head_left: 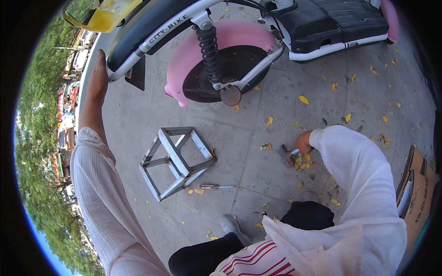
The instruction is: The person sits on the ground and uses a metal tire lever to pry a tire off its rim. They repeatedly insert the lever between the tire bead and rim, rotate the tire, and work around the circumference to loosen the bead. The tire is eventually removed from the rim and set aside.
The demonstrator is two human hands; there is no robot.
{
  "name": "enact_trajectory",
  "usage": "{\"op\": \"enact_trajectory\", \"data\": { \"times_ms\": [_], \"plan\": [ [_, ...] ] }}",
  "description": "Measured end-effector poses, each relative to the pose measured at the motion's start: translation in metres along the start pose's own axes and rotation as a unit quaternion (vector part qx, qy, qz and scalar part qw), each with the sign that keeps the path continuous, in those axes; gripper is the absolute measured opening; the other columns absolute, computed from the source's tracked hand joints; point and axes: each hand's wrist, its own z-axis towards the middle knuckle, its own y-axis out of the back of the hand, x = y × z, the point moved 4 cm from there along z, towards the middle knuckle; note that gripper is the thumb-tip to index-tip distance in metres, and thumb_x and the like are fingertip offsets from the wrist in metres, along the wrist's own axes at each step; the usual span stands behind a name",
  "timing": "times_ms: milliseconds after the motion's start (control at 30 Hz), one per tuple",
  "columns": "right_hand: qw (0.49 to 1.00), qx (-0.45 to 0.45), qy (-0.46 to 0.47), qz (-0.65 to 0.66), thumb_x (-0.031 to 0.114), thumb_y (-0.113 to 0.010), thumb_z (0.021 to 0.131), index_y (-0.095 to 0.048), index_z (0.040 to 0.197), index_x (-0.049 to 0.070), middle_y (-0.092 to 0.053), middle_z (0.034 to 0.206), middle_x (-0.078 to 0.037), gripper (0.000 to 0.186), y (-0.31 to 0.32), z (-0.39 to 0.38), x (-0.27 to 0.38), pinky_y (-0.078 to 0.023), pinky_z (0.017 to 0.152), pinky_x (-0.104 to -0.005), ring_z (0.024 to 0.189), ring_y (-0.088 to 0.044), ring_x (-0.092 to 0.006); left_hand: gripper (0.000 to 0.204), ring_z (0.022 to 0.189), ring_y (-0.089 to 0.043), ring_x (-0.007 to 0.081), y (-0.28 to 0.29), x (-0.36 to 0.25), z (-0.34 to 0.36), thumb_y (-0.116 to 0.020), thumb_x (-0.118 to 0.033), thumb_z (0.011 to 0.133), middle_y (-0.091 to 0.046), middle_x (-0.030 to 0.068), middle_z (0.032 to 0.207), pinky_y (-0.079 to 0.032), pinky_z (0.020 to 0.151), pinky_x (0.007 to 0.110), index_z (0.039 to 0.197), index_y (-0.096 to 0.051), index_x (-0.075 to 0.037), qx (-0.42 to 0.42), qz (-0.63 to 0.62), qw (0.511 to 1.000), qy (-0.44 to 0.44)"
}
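Note:
A small electric bike with pink fenders [195, 43] stands at the top of the view. My left hand [98, 76] reaches up to the end of its long black seat [126, 50] and grips there, its fingers partly hidden behind the white frame tube [120, 73]. Low over the pavement on the right, my right hand [304, 142] is closed round the handle of what looks like a hammer [286, 155], its dark head close to some yellow leaves. Between my arms rests a welded metal frame stand [177, 156]. Beside it lies a screwdriver [215, 186].
Flattened cardboard [416, 193] leans at the right edge. Yellow leaves [304, 99] are scattered over the grey pavement [230, 138]. My shoe [230, 225] is at the lower middle. A yellow part [108, 18] sticks out at top left; trees and parked vehicles lie beyond.

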Motion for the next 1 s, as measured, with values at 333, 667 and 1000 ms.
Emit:
{"op": "enact_trajectory", "data": {
  "times_ms": [333, 667, 1000],
  "plan": [
    [0.756, -0.122, -0.016, 0.643, 0.039, -0.054, 0.095, -0.052, 0.084, 0.004, -0.048, 0.064, -0.004, 0.037, -0.069, -0.03, 0.036, -0.035, 0.044, -0.0342, 0.047, -0.041, -0.0138, 0.066, 0.095, -0.061, 0.0291, 0.0, 0.008, 0.026, -0.025, -0.051, 0.098, -0.062, 0.0203, 0.109, -0.047, 0.081, 0.04, 0.124, -0.058, 0.0, -0.121, -0.043, 0.98, 0.154],
    [0.61, -0.229, 0.069, 0.755, 0.042, -0.053, 0.095, -0.045, 0.08, 0.011, -0.041, 0.065, 0.001, 0.036, -0.03, -0.025, 0.053, -0.033, 0.046, -0.029, 0.05, -0.036, -0.0099, 0.061, 0.093, -0.062, 0.0371, -0.008, 0.009, -0.009, -0.024, -0.041, 0.1, -0.068, 0.021, 0.096, -0.045, 0.084, 0.041, 0.101, -0.07, -0.001, -0.288, -0.032, 0.955, -0.059],
    [0.598, -0.203, 0.048, 0.774, 0.042, -0.048, 0.098, -0.045, 0.084, 0.01, -0.039, 0.065, 0.002, 0.035, -0.034, -0.025, 0.072, -0.033, 0.045, -0.0284, 0.048, -0.035, -0.0095, 0.033, 0.084, -0.062, 0.0312, -0.02, 0.007, -0.046, -0.039, -0.032, 0.1, -0.066, 0.0094, 0.087, -0.047, 0.075, 0.04, 0.105, -0.06, -0.007, -0.336, 0.12, 0.913, -0.199]
  ]
}}
